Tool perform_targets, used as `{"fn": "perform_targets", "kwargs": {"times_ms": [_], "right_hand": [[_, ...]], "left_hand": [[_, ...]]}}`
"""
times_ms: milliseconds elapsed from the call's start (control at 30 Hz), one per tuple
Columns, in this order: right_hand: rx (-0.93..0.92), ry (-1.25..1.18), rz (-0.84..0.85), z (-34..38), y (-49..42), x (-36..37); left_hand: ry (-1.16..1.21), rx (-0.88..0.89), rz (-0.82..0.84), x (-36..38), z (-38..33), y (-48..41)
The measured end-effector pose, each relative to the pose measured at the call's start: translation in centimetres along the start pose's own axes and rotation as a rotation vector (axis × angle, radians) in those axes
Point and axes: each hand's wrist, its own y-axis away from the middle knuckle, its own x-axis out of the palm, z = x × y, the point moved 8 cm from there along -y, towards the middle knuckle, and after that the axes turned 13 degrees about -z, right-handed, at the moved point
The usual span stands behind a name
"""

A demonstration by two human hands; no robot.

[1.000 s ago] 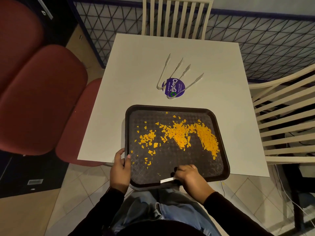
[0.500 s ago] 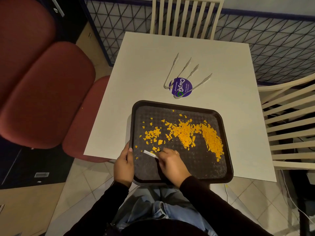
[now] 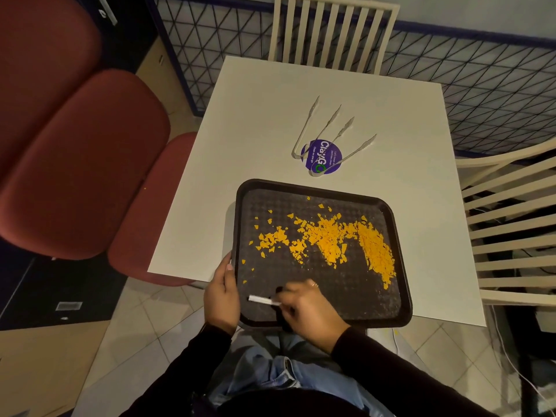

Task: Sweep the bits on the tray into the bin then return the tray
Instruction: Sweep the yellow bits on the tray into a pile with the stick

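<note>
A dark tray (image 3: pixel 400 296) lies on the near edge of the white table (image 3: pixel 255 130), partly overhanging it. Orange bits (image 3: pixel 328 242) are scattered across its middle and right. My left hand (image 3: pixel 222 296) grips the tray's near left rim. My right hand (image 3: pixel 307 308) rests over the tray's near left part, holding a small white scraper (image 3: pixel 263 300) that points left. No bin is in view.
Two pairs of pale tongs (image 3: pixel 319 130) lie on the table beyond the tray, over a round purple sticker (image 3: pixel 322 156). Red padded chairs (image 3: pixel 75 164) stand at the left. Slatted white chairs stand at the far side (image 3: pixel 331 28) and right (image 3: pixel 511 230).
My right hand swung the scraper from the tray's near rim up to the left-hand bits and back down. Loose bits near the left edge now sit closer to the main pile.
</note>
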Motion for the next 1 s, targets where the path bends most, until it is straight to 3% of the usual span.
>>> {"fn": "perform_targets", "kwargs": {"times_ms": [167, 433, 500, 800, 900, 1000], "right_hand": [[0.003, -0.048, 0.017, 2.0, -1.0, 1.2], [0.226, -0.101, -0.143, 0.7, -7.0, -0.2], [0.312, -0.061, -0.117, -0.5, -8.0, -0.5], [0.565, -0.110, -0.314, -5.8, -6.2, -3.3], [0.492, -0.117, -0.331, -5.1, -5.2, -3.3], [0.318, -0.058, -0.241, -3.3, -3.1, -2.1]], "left_hand": [[0.025, -0.003, -0.023, 0.0, -0.4, 0.3], [0.056, 0.020, -0.002, -0.3, -0.7, 0.5], [0.059, 0.014, 0.005, -0.3, -1.1, 0.8], [0.101, -0.031, 0.022, -0.3, -0.8, 1.1], [0.087, -0.032, 0.025, -0.2, -0.7, 1.0], [0.083, -0.030, 0.023, -0.2, -0.5, 0.8]]}}
